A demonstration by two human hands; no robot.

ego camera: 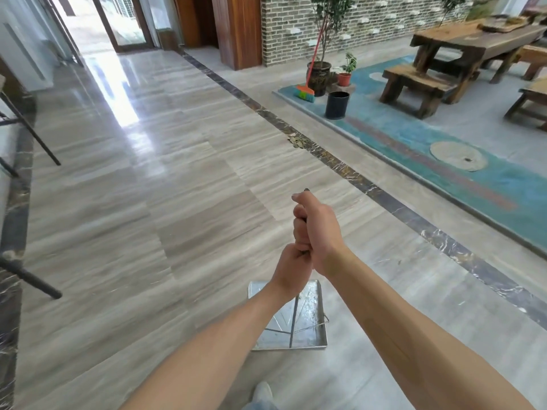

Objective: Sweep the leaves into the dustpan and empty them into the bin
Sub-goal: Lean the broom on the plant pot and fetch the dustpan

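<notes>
- Above the metal dustpan (310, 309), the left hand (291, 269) and right hand (318, 232) are clenching its long upright handle (293, 321), stacked one over the other, probably to carry the pan level.
- Well beyond the dustpan, the leaves (297, 140) are lying in a small pile on the floor's dark marble strip (384, 196).
- Farther past the dustpan, the black bin (337, 105) is standing near the broom (306, 90), which is leaning against a potted tree (321, 69).

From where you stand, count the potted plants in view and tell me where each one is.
2, maybe more. The large dark pot holds a tall tree by the brick wall, behind the broom. The small red pot stands just right of it. Another tree further right hides its base.
</notes>
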